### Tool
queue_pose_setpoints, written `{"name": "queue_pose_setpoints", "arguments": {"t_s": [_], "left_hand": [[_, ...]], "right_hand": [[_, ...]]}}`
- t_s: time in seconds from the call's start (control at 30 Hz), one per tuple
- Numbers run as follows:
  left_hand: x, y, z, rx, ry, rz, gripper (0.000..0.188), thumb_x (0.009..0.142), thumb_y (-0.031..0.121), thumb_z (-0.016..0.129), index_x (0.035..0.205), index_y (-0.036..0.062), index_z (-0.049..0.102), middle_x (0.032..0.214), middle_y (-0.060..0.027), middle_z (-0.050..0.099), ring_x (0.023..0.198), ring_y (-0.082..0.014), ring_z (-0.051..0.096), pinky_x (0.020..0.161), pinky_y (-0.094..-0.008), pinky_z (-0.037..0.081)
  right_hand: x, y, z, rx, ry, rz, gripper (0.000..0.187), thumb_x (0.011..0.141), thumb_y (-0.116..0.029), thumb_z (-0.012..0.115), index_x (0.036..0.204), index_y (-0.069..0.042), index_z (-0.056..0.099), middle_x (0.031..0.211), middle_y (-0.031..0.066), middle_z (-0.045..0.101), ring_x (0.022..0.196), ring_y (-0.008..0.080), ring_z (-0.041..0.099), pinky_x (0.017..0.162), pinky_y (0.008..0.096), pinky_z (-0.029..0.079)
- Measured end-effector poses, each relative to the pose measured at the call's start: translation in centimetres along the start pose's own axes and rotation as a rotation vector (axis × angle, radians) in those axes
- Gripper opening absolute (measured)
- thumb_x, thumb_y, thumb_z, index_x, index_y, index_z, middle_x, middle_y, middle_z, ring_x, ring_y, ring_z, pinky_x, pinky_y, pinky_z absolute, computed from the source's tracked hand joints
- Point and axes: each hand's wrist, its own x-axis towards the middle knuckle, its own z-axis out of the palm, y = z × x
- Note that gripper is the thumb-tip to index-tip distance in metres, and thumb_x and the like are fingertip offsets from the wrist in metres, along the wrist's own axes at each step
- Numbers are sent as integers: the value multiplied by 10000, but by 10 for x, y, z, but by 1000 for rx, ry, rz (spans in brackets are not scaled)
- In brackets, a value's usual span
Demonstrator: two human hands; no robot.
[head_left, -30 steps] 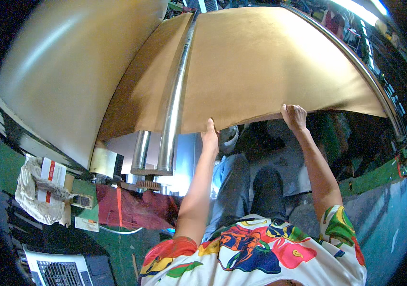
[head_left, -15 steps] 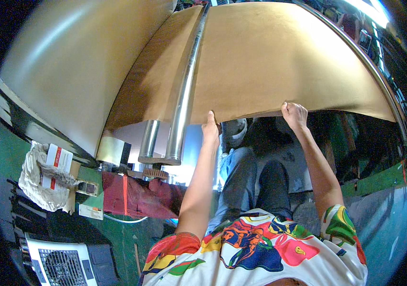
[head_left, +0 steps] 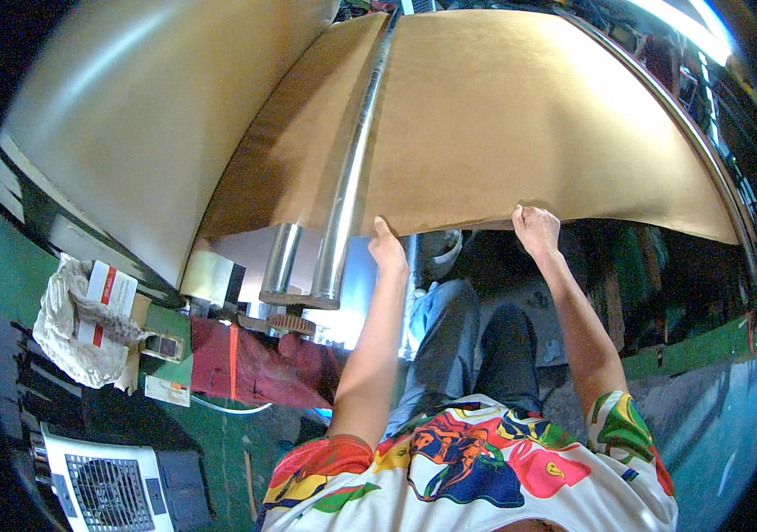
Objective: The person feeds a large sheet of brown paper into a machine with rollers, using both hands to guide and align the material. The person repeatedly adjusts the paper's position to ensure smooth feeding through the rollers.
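A wide tan sheet (head_left: 476, 124) spreads away from me, its near edge hanging in a shallow curve. My left hand (head_left: 388, 246) is closed on that edge with the thumb on top, a little right of a long shiny steel roller (head_left: 353, 177). Farther right, my right hand (head_left: 537, 230) grips the same edge in a fist. The fingers under the sheet are partly hidden. Beside the long roller is a shorter steel roller (head_left: 282, 259), joined to it by an end plate. A large smooth drum (head_left: 148, 115) curves up on the left.
On the green machine frame at left lie white rags (head_left: 77, 328) with a card (head_left: 112, 291). A toothed gear (head_left: 291, 324) sits below the rollers, near a dark red cloth (head_left: 258, 365). A white fan unit (head_left: 108, 488) stands lower left. A metal rail (head_left: 662, 93) borders the sheet's right side.
Both hands have come slightly toward me and to the left, still gripping the sheet. Its near edge has moved a little toward me with them.
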Motion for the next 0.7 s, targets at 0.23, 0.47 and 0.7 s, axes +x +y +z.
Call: {"name": "queue_pose_setpoints", "arguments": {"t_s": [0.23, 0.47, 0.7], "left_hand": [[11, 0, -7, 4, 103, 160, 436, 909, 353, 415, 908, -57, 564, 873, -103, 600, 761, -191, 543, 709, -311, 423], [-9, 4, 14, 20, 61, 143, 427, 891, 313, 465, 1039, -81, 533, 1041, -152, 580, 936, -230, 536, 842, -328, 400], [-58, -11, 63, -30, -194, -72, 264, 844, 273, 563, 879, 11, 571, 783, -66, 594, 639, -143, 543, 552, -273, 429]], "right_hand": [[3, -20, -1, 23, 8, -29, 395, 830, -315, 427, 604, -44, 604, 634, 138, 605, 615, 302, 600, 587, 408, 479], [4, -30, 6, -28, 7, -32, 409, 836, -317, 430, 593, -35, 601, 617, 146, 597, 601, 304, 599, 581, 405, 479], [4, -46, 7, -21, 4, -59, 434, 835, -314, 427, 552, -28, 592, 591, 153, 587, 569, 300, 595, 562, 403, 478]]}}
